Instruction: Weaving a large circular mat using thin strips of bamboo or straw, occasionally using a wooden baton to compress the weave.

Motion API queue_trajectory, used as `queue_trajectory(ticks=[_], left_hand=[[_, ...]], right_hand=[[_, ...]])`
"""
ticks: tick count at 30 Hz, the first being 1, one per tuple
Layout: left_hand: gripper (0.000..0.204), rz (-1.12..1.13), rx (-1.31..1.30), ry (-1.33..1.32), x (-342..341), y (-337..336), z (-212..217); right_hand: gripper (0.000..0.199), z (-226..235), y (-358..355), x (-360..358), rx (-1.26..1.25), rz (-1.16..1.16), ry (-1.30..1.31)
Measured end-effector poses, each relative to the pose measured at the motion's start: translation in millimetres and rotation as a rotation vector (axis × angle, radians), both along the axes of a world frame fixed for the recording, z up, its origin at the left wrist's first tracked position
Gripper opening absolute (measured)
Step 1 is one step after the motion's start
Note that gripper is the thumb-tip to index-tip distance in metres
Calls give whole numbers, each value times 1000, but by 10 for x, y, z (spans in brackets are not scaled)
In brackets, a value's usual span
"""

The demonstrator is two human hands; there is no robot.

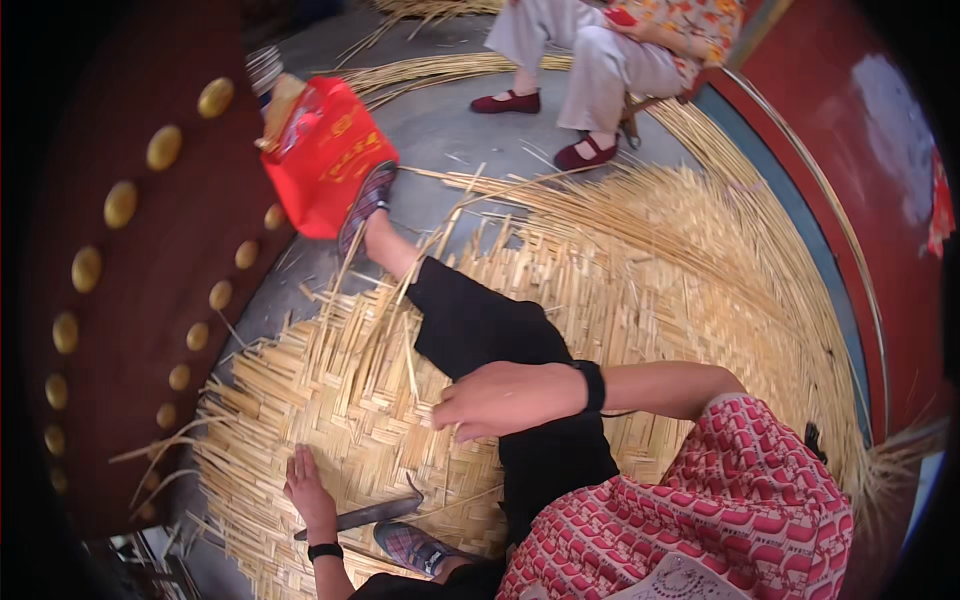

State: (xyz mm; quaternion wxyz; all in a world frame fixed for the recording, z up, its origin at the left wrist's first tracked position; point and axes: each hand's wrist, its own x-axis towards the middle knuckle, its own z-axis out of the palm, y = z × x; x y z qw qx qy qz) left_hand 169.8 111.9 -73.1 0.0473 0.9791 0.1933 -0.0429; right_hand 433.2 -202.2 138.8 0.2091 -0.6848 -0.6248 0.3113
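I sit on a large woven bamboo mat (pixel 330 400) with loose strips fanning out at its edges. My left hand (pixel 303 483) lies flat on the weave at the lower left, fingers apart, a black band on its wrist. A dark metal blade (pixel 365 515) lies on the mat just right of it, untouched. My right hand (pixel 505 398) reaches across my black-trousered leg (pixel 480 325), fingers curled down onto a thin bamboo strip (pixel 440 413) in the weave. My plaid shoes show at the mat's far edge (pixel 365 205) and near the blade (pixel 410 545).
A red bag (pixel 325 155) stands by my far foot. A dark red door with gold studs (pixel 120 250) fills the left. Another person in pale trousers and dark red shoes (pixel 590 70) sits at the top. Long bamboo strips (pixel 760 260) curve along a red wall (pixel 880 200).
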Motion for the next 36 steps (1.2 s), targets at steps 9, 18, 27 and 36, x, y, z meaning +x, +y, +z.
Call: queue_trajectory(ticks=[9, 18, 27, 36], left_hand=[[30, 171, -1094, -242, 876, -207, 1659], [49, -850, -1950, -284, 1472, -1964, 3673], [61, -549, -1994, -345, 827, -2378, 4141], [69, -606, -1789, -123, 1303, -2635, 3902]], right_hand=[[35, -661, -2356, -763, -216, -1000, -67], [40, -1009, -2217, -973, -277, -868, 64], [24, -1733, -2853, 1247, 354, -1229, -201], [26, -1262, -3852, 1254, -2, -1389, -444]])
